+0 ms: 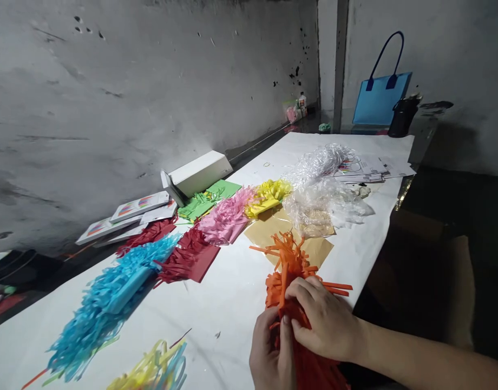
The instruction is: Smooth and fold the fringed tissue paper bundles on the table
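Note:
Orange fringed tissue paper [287, 265] lies at the front right of the white-covered table, its cut strips spreading toward the far side. My right hand [324, 319] is closed on it from the right, thumb and fingers pinching the strips. From below, my left hand [271, 349] also pinches the orange paper, its thumb close to the right thumb. Redder-looking fringe [314, 368] hangs beneath both hands. Just beyond lies a tan paper envelope [265, 230], partly under a heap of clear plastic wrap [334, 203].
Fringed paper bundles in blue [111, 298], dark red [192, 257], pink [224, 216], yellow [269, 197] and green [208, 200] run across the table. Behind them stand a white box [202, 170] and flat printed packs [139, 206]. A blue bag [381, 100] stands at the far end.

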The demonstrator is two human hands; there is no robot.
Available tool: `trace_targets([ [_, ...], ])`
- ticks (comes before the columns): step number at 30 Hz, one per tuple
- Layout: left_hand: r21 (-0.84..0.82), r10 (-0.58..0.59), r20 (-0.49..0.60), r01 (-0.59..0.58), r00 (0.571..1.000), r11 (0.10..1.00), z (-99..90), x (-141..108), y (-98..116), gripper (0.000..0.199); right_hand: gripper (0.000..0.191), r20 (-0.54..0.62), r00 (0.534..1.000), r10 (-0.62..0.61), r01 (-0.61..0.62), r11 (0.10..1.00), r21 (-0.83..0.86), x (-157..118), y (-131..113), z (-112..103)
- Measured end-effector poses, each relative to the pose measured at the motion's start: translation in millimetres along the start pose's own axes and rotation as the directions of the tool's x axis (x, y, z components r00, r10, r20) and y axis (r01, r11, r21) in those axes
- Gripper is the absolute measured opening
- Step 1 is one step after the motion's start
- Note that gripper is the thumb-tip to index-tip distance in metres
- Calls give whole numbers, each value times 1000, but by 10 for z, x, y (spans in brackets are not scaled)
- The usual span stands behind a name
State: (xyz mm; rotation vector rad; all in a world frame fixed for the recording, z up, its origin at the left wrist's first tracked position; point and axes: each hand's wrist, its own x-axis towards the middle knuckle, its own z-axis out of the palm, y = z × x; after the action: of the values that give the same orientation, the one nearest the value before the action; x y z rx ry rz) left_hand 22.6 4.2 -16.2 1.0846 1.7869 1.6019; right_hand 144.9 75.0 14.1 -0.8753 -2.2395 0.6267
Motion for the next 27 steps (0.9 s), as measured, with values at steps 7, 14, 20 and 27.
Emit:
trace_targets([
  [7,212,221,-10,-214,975,953,-64,17,-116,15,51,-61,998,-2,-3,996,-90,47,57,73],
  [14,406,459,63,-443,886,800,-168,102,-251,20,31,59,993,-101,113,959,-261,159,84,-141],
  [20,548,664,117,-606,738,577,-200,182,-182,29,18,206,978,31,15,975,-220,213,52,-145],
  [27,619,745,300,-716,595,322,-255,326,-33,16,22,201,968,148,-93,962,-258,283,-58,-151],
])
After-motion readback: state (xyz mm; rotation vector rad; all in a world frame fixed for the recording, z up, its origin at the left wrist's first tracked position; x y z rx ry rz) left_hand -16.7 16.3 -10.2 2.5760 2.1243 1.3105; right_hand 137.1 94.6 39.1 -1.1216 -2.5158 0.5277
